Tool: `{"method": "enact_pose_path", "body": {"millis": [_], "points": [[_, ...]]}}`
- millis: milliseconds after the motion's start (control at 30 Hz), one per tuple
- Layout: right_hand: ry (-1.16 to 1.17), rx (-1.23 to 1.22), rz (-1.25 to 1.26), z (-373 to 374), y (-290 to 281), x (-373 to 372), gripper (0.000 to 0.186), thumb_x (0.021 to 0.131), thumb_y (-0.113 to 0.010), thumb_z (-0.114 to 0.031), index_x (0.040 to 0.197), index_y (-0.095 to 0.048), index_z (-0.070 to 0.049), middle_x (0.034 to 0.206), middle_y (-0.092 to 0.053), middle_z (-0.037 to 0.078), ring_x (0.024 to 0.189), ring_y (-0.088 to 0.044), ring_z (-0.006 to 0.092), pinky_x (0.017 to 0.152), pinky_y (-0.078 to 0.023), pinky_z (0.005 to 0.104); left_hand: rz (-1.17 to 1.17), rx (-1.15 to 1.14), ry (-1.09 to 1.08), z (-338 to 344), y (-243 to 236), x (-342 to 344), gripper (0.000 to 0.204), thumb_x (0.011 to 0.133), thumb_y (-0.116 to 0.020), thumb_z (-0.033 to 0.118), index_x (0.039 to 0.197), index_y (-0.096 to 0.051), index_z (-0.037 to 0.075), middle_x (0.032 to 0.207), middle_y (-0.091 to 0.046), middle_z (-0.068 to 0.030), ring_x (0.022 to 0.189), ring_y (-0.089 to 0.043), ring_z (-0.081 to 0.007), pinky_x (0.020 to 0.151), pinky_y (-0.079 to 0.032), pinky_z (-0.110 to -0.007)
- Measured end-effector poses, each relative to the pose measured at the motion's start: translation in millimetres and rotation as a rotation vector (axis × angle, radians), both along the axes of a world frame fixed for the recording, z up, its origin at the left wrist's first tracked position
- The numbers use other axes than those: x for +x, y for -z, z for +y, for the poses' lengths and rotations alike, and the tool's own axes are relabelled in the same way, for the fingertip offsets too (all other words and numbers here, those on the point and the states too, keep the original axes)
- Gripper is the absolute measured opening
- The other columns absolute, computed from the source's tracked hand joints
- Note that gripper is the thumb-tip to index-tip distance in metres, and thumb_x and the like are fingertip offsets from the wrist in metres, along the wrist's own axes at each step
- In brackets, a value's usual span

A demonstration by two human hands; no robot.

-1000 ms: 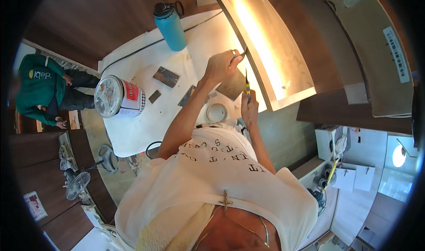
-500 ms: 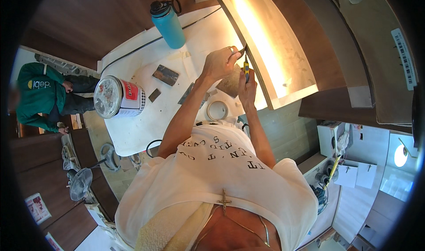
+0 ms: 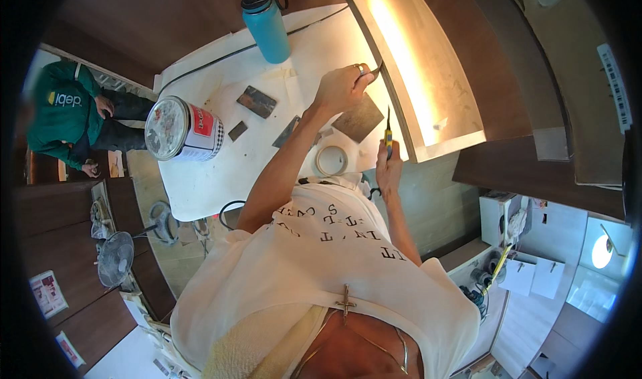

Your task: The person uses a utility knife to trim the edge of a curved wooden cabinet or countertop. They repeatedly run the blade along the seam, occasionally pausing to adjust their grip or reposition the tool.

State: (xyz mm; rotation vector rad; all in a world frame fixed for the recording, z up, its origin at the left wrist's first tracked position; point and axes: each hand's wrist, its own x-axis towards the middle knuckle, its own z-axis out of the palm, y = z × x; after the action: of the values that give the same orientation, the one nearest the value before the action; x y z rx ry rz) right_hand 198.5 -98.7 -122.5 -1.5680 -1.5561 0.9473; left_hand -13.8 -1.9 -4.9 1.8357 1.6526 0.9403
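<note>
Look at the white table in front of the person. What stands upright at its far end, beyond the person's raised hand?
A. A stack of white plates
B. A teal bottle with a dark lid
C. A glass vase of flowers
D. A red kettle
B: a teal bottle with a dark lid stands upright at the far end of the white table, beyond the raised left hand.
</note>
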Motion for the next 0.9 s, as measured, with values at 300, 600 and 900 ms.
{"method": "enact_pose_path", "body": {"millis": [300, 600, 900], "points": [[-0.055, 0.113, 0.140, 49.7, -16.6, -46.3, 0.037, 0.104, -0.050, -0.036, 0.121, -0.054, -0.003, 0.066, -0.053, 0.010, 0.057, -0.052, 0.0202, 0.055, -0.042, 0.0370, 0.007, 0.208, -0.036, 5.8, 13.3, -1.6, 0.028, 0.098, -0.054, 0.027, 0.083, -0.064, 0.005, 0.068, -0.061, -0.0167, 0.066, -0.061, -0.0366, 0.062, -0.047, -0.044], [0.002, 0.339, 0.115, 80.7, -3.2, -61.7, 0.036, 0.107, -0.048, -0.035, 0.117, -0.057, -0.002, 0.066, -0.051, 0.006, 0.055, -0.048, 0.0124, 0.051, -0.039, 0.0322, -0.079, 0.166, -0.035, 1.7, 7.8, 0.3, 0.029, 0.097, -0.056, 0.027, 0.082, -0.063, 0.004, 0.067, -0.059, -0.0169, 0.063, -0.059, -0.0353, 0.062, -0.046, -0.043], [0.001, 0.209, 0.085, 77.8, -20.6, -59.6, 0.034, 0.106, -0.048, -0.033, 0.116, -0.056, -0.001, 0.067, -0.053, 0.006, 0.058, -0.051, 0.0151, 0.054, -0.041, 0.0344, -0.057, 0.229, 0.002, 13.0, 30.5, -0.9, 0.027, 0.097, -0.059, 0.028, 0.084, -0.065, 0.004, 0.070, -0.062, -0.0170, 0.066, -0.061, -0.0352, 0.064, -0.047, -0.042]]}}
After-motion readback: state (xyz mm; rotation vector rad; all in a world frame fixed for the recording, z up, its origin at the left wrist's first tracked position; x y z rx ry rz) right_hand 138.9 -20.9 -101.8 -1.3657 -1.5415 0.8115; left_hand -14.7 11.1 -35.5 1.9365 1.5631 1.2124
